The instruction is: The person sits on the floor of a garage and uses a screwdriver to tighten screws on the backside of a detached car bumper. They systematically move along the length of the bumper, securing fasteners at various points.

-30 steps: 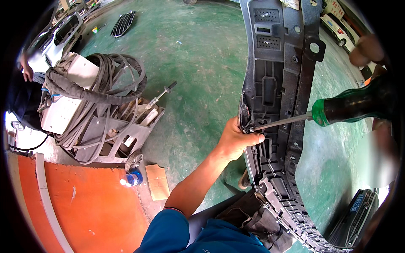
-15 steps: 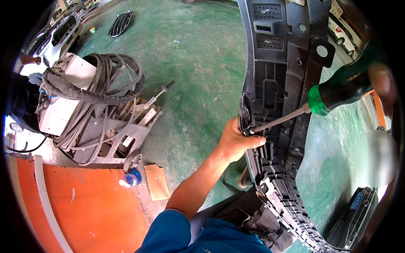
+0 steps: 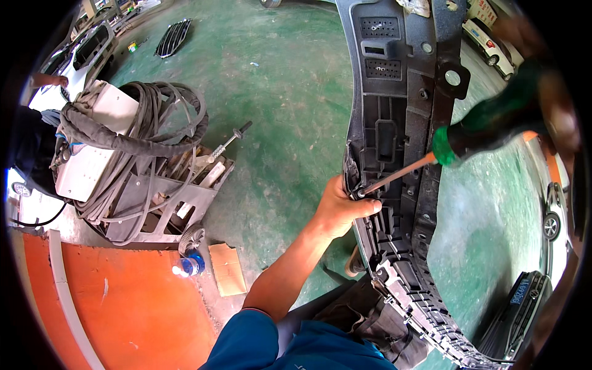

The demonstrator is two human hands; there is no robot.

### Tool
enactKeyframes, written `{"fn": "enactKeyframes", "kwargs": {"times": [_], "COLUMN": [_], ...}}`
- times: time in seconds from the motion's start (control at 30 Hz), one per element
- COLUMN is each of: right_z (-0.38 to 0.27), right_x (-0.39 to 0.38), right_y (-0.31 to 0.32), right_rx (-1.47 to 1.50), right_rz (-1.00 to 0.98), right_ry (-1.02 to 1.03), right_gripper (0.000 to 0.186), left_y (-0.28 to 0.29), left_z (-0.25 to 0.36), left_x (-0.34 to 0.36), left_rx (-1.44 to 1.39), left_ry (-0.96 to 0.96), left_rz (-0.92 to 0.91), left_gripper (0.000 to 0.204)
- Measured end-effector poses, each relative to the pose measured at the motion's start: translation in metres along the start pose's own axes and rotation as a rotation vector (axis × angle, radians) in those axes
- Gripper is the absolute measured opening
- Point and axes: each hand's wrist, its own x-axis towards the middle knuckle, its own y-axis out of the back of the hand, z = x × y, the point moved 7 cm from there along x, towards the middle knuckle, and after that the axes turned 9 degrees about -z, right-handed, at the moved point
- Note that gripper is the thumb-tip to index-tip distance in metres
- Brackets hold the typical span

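A long black plastic car bumper stands before me with its ribbed inner side showing, curving down toward the lower right. My left hand grips its left edge, thumb laid over the inside and fingers hidden behind. At the right rim of the view, my right hand is blurred and closed round a screwdriver with a green and black handle. The shaft slants down to the left. Its tip meets a small screw at the bumper's edge, just above my left thumb.
On the left, a metal cart carries coiled grey cables. An orange panel, a blue-labelled bottle and a piece of cardboard lie nearer. A black grille rests on the green floor. Another person's hand shows far left.
The bumper, my left hand and the screwdriver sit slightly farther left in view. The screwdriver's tip remains at the same spot on the bumper, and both hands keep their hold.
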Motion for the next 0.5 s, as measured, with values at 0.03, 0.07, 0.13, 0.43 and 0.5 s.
{"fn": "enactKeyframes", "kwargs": {"times": [0.03, 0.07, 0.13, 0.43, 0.5], "right_z": [-0.001, -0.003, -0.008, -0.026, -0.023], "right_x": [0.001, -0.001, -0.007, -0.019, -0.020], "right_y": [-0.001, 0.000, 0.004, -0.008, -0.019], "right_rx": [-0.001, -0.008, -0.024, -0.064, -0.059], "right_rz": [0.000, 0.007, 0.014, 0.048, 0.079], "right_ry": [-0.005, -0.015, -0.070, -0.190, -0.169], "right_gripper": [0.030, 0.030, 0.030, 0.032, 0.032], "left_y": [0.000, -0.002, -0.011, -0.016, -0.004], "left_z": [0.001, 0.001, -0.004, -0.013, 0.000], "left_x": [0.000, 0.000, 0.006, 0.006, 0.000], "left_rx": [-0.004, -0.012, -0.006, -0.033, 0.010], "left_ry": [0.002, 0.005, 0.017, 0.037, 0.004], "left_rz": [-0.001, -0.008, -0.037, -0.031, 0.012], "left_gripper": [0.030, 0.030, 0.029, 0.030, 0.030]}}
